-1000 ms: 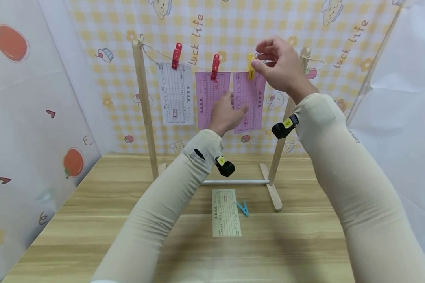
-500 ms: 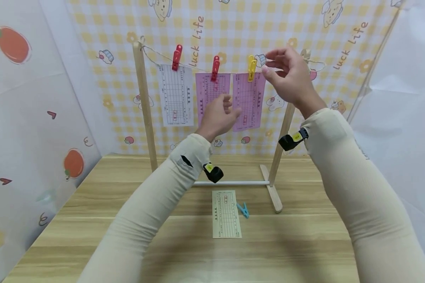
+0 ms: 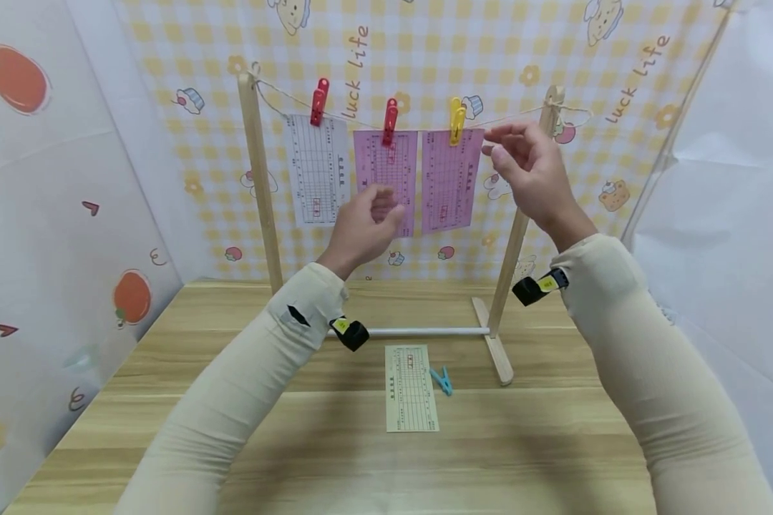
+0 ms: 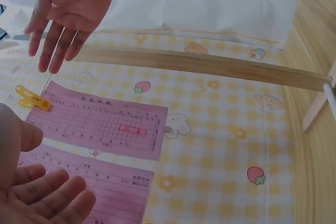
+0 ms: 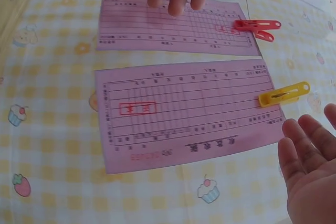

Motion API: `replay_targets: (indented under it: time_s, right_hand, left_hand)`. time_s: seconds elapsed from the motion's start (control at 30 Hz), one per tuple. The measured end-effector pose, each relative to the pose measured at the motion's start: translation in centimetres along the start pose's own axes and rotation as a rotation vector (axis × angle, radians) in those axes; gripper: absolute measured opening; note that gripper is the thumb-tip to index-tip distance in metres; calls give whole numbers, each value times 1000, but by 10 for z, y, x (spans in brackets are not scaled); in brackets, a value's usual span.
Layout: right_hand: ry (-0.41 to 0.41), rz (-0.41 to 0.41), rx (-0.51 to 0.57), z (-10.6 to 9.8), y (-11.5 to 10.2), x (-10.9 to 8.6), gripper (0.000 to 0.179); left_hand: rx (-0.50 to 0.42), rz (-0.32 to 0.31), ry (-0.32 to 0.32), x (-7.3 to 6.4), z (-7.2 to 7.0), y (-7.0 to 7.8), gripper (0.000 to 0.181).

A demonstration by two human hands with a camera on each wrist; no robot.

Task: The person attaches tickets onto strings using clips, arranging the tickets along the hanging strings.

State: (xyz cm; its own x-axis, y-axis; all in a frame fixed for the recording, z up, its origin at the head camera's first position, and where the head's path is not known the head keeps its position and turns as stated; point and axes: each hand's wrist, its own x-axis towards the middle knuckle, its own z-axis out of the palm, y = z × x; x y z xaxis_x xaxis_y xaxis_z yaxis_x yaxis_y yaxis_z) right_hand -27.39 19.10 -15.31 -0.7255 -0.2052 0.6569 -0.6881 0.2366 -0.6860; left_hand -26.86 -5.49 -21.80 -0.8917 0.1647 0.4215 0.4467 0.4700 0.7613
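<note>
Two pink printed slips hang from a string in the head view. A yellow clothespin grips the right pink slip, and a red clothespin the left pink slip. Farther left, another red clothespin holds a white slip. My left hand is before the left pink slip, fingers loosely bent, holding nothing. Beside the right pink slip's upper right corner is my right hand, relaxed and bare of any object. In the right wrist view its fingertips lie close to that slip.
A wooden stand with right post and left post carries the string. A white bar joins them low down. On the table lie a pale yellow-green slip and a blue clothespin.
My right hand has let go of the yellow clothespin and moved right and down. My left hand has drawn back left and down from between the pink slips.
</note>
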Motion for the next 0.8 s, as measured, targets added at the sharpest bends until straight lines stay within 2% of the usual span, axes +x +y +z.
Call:
replay_targets:
  time_s: [0.17,0.33,0.43,0.67,0.8]
  right_hand:
    - [-20,19,142,0,11,-16,28]
    - [-23,56,321,3,26,-30,25]
    - [-29,83,388,5,35,-38,24]
    - [-5,131,429,9,57,-59,28]
    - [-1,157,436,10,71,-73,30]
  left_hand:
    - [-30,19,0,-8,-1,-14,42]
    - [-70,-3,-6,-18,1,-28,41]
    - [-110,-16,-14,-22,4,-36,41]
    - [-179,-81,-61,-32,13,-52,42]
    - [-150,-106,-80,-38,18,-64,40]
